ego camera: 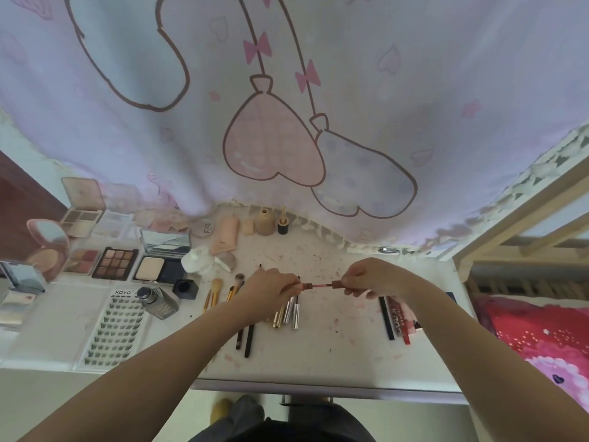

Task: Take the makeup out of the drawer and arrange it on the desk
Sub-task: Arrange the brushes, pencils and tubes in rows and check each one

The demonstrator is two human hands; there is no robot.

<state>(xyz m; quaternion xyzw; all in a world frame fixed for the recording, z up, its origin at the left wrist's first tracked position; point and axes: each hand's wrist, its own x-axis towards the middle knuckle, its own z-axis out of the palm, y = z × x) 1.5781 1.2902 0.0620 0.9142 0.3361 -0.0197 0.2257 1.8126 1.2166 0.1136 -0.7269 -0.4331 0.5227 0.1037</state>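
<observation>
Here, lip pencil (pixel 319 285) between both hands.

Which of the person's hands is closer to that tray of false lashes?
Left. The left hand is just right of and above the lash tray, holding one end of a slim makeup stick; the right hand holds the other end, farther right.

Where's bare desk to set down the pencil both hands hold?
Bare desk lies between the silver tubes and the dark pencils, under the held pencil. More lies near the front edge. Crowded: the palettes, lash tray and brushes on the left.
</observation>
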